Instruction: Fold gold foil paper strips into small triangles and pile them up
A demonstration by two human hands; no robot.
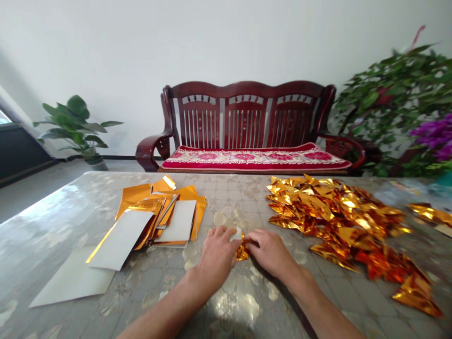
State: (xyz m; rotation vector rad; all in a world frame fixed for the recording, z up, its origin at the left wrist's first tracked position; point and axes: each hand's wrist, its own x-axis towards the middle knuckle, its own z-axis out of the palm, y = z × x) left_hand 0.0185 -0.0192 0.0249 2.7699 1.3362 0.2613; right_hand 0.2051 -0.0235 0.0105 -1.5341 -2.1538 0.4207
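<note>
Between my two hands, on the patterned tabletop (169, 301), lies a small piece of gold foil paper (242, 253), its white backing showing at the top. My left hand (219, 247) presses on its left side with the fingers closed over it. From the right, the fingertips of my right hand (267, 248) pinch its edge. Much of the paper is hidden under the fingers. Off to the left is a loose stack of flat gold foil sheets (136, 195), some with the white side up. A large heap of folded gold foil pieces (328, 207) lies to the right.
One white-backed sheet (76, 278) lies apart at the front left. Clear plastic wrapping (397, 192) sits at the right rear. Past the table's far edge stand a wooden bench (243, 117) with a red cover, a potted plant (79, 125) and leafy greenery (381, 99).
</note>
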